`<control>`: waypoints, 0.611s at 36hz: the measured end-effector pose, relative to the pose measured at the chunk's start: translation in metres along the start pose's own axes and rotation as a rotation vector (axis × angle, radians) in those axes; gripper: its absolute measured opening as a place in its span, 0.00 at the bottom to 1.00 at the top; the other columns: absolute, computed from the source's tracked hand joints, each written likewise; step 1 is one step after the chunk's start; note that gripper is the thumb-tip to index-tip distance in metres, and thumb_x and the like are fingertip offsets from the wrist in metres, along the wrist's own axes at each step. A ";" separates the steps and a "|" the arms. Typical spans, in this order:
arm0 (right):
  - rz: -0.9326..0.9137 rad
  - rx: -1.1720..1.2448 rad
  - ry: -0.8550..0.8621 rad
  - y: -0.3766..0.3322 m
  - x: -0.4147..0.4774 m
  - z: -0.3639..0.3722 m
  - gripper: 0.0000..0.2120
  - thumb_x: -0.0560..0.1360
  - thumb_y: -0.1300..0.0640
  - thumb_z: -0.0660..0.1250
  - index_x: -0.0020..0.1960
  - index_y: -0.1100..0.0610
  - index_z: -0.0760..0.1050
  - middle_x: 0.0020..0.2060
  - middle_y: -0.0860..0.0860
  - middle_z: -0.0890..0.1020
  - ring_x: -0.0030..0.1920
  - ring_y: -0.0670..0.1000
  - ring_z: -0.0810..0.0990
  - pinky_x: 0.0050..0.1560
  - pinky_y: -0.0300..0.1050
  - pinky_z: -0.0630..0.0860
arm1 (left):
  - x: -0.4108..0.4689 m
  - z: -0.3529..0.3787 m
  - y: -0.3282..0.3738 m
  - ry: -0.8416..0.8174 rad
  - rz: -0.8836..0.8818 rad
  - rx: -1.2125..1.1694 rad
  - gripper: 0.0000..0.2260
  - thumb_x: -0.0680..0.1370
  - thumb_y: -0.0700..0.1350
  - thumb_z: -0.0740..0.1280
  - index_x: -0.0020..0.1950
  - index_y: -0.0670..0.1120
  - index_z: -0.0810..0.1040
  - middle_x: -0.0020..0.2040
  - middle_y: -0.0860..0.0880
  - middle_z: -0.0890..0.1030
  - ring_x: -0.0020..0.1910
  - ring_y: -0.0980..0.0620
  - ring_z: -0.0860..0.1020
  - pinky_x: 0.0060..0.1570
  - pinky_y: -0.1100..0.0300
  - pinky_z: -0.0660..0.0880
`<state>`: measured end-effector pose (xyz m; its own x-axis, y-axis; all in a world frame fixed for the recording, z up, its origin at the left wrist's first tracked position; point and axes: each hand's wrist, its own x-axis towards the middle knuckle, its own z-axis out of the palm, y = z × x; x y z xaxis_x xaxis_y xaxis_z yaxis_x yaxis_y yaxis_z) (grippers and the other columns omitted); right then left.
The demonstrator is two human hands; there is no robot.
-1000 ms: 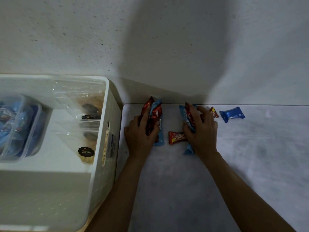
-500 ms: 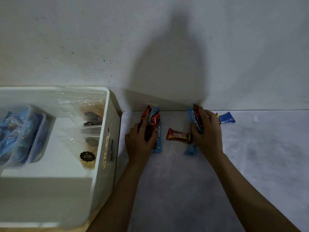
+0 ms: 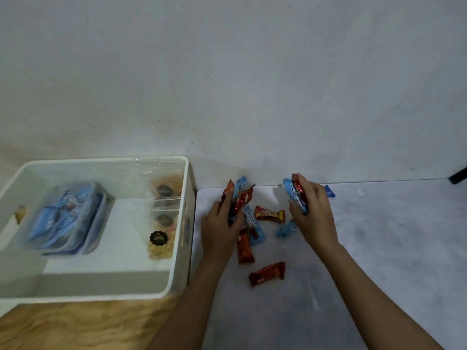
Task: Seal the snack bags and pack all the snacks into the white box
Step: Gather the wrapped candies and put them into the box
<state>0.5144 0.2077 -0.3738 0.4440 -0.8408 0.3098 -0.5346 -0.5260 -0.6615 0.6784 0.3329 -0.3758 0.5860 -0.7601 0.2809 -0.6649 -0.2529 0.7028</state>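
Since half a second ago, a near red bar [image 3: 267, 273] and a far red bar [image 3: 244, 248] have landed loose on the grey mat [image 3: 379, 248] between the wrists. I see the white box [image 3: 189, 248] just left of the mat, holding clear tubs [image 3: 65, 218] of blue packets and clear bags [image 3: 161, 223] with a black round label [image 3: 158, 238] too small to read. The left hand [image 3: 219, 231] curls round a red-and-blue bundle [image 3: 240, 195], the right hand [image 3: 313, 215] grips a second bundle [image 3: 295, 193], and between them lies a wrapper [image 3: 269, 214] reading "beng-beng".
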 end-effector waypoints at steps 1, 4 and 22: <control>0.007 0.001 0.009 -0.006 -0.001 -0.003 0.31 0.75 0.59 0.67 0.73 0.44 0.59 0.62 0.52 0.69 0.57 0.50 0.73 0.49 0.47 0.79 | -0.001 -0.005 0.004 -0.002 0.009 0.004 0.26 0.76 0.57 0.56 0.73 0.52 0.62 0.48 0.47 0.77 0.41 0.50 0.77 0.36 0.54 0.76; -0.020 0.045 0.045 -0.027 -0.002 -0.012 0.31 0.75 0.60 0.66 0.72 0.43 0.60 0.60 0.51 0.69 0.56 0.49 0.73 0.49 0.46 0.79 | -0.001 -0.022 0.018 0.003 0.039 -0.013 0.26 0.76 0.57 0.56 0.73 0.50 0.63 0.47 0.47 0.76 0.41 0.48 0.76 0.38 0.48 0.76; -0.208 0.172 0.107 -0.220 -0.003 0.005 0.30 0.75 0.58 0.65 0.69 0.35 0.59 0.57 0.46 0.68 0.56 0.47 0.73 0.53 0.42 0.74 | 0.023 -0.211 -0.017 0.166 0.247 0.115 0.25 0.77 0.56 0.55 0.74 0.60 0.57 0.48 0.54 0.74 0.42 0.56 0.71 0.46 0.59 0.67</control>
<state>0.6344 0.3266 -0.2324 0.4483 -0.7304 0.5153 -0.3060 -0.6670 -0.6793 0.8007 0.4461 -0.2431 0.4613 -0.7013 0.5435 -0.8392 -0.1461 0.5238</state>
